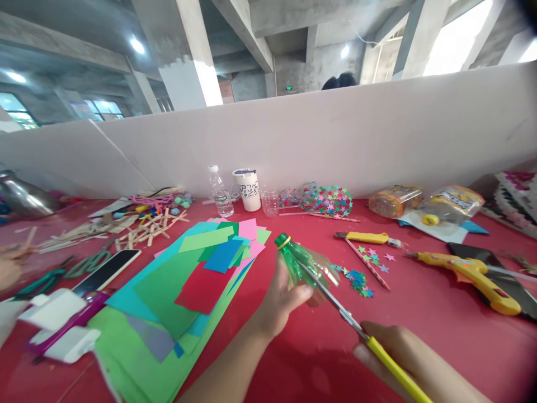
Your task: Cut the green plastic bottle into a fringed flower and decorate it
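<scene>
My left hand [279, 299] grips a green plastic bottle [298, 263], lying on its side just above the red table with its neck toward the far left. My right hand [396, 355] is closed around the yellow handles of a pair of scissors [348, 316]. The scissor blades reach up-left and meet the bottle's side near its middle. Scattered paper stars [361, 277] lie just to the right of the bottle.
Coloured paper sheets [188, 280] are spread at left, with a phone [107, 271], green scissors [54, 274] and wooden sticks [138, 226] beyond. A yellow glue gun [474, 277], utility knife [369, 238], pencil, water bottle [220, 193] and cup [248, 189] lie around. Another person's hand [10, 263] shows at far left.
</scene>
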### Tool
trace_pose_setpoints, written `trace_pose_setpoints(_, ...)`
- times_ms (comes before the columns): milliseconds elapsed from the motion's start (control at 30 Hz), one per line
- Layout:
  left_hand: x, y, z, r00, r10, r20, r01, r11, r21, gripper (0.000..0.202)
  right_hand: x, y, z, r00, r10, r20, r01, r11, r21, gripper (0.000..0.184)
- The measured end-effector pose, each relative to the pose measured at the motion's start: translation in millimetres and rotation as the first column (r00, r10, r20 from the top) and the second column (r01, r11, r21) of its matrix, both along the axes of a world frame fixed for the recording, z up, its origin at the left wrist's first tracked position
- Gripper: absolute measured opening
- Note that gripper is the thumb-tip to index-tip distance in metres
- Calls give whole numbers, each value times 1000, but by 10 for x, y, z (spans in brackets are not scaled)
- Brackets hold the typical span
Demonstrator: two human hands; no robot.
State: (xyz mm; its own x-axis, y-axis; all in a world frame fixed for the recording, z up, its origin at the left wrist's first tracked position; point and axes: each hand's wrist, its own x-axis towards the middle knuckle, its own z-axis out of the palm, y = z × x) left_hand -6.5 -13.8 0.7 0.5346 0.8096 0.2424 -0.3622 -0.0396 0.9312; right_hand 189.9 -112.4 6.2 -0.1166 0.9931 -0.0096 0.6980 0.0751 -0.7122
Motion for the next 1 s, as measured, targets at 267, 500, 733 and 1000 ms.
trace_pose_setpoints(267,50,-78,11,997,7,-70,-6,1000,11,40,12,41,-30,1000,17,12,-17,1000,-21,50)
trace_pose_setpoints(500,55,-104,35,997,11,-77,-12,1000,-20,39,6,34,-70,1000,8,-12,-8,1000,-20,47)
trace_pose_setpoints(733,67,-110,43,999,-25,-21,25,1000,-19,38,-45,43,-108,998,29,48,-26,997,-68,41)
trace_pose_setpoints(1000,92,-117,-1,999,-9,-39,7,999,-35,34,-22,61,-50,997,72,-29,-75,994,-81,47)
